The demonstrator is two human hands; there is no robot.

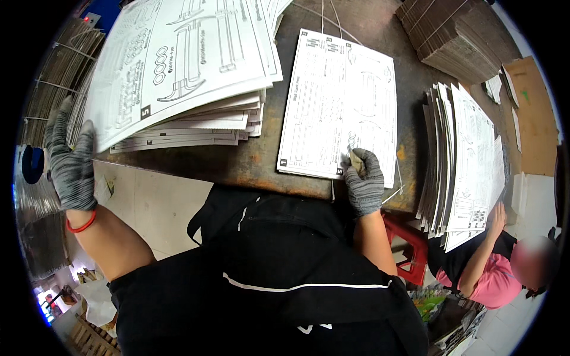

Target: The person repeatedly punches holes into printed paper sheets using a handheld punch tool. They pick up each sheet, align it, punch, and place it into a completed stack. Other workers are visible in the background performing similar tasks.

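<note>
My left hand (71, 160), in a grey knit glove with a red band at the wrist, has its fingers spread at the left edge of a tall, uneven stack of printed sheets (196, 77). Its thumb is beside the top sheet's corner; I cannot tell if it touches. In front of me lies a neater, lower pile of printed sheets (332, 107). My right hand (365, 181), gloved alike, rests at that pile's lower right edge with curled fingers. Something tan shows at its thumb and fingertips; whether it is an object or a finger covering is unclear.
Both paper piles are on a dark, worn table (237, 169). Another sheet stack (457, 160) stands at the right, with a co-worker's hand (497, 219) against it. Tied cardboard bundles (445, 41) sit at the far right. A red stool (409, 252) is below the table edge.
</note>
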